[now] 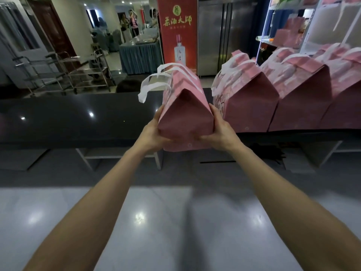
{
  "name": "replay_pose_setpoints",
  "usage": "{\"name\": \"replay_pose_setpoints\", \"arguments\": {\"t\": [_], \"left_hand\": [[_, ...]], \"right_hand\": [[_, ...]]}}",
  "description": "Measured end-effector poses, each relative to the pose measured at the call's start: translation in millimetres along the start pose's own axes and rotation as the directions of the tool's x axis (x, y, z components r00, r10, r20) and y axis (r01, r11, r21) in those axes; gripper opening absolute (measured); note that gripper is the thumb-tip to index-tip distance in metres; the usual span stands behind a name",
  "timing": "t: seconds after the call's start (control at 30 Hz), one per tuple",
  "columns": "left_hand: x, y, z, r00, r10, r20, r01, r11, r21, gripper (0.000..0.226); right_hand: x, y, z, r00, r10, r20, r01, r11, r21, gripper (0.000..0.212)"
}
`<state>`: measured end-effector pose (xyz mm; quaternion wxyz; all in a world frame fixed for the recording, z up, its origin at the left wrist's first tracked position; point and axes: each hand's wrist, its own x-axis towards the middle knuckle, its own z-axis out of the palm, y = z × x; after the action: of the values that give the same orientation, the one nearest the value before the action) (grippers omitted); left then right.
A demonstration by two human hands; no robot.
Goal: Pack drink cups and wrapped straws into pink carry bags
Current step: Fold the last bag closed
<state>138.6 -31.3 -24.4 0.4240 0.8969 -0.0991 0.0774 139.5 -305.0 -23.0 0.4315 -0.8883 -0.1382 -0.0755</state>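
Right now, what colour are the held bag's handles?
White handles on the pink bag, clearest in the head view.

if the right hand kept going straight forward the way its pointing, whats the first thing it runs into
Most likely the nearest standing pink bag in the row on the dark counter. The right hand, gripping the held bag, points toward it, though depth is unclear.

Dim indoor light, ceiling-lamp glare spots on the dark counter [58, 118], soft blur, wide-angle bending at edges.

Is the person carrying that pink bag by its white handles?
No, both the left hand and right hand grip the pink bag by its lower sides; the white handles hang free.
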Motion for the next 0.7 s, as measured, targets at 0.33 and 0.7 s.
{"name": "replay_pose_setpoints", "arguments": {"t": [0.33,0.7], "left_hand": [[44,-11,14,0.999,-0.035,-0.037,0.033,0.998,-0.053,0.126],[70,1,28,0.999,-0.051,-0.009,0.05,0.995,-0.083,0.126]], "right_hand": [[-63,64,44,0.991,0.12,-0.054,-0.128,0.974,-0.185,0.084],[-95,123,62,0.856,0.413,0.311,-0.266,0.867,-0.421,0.085]]}}
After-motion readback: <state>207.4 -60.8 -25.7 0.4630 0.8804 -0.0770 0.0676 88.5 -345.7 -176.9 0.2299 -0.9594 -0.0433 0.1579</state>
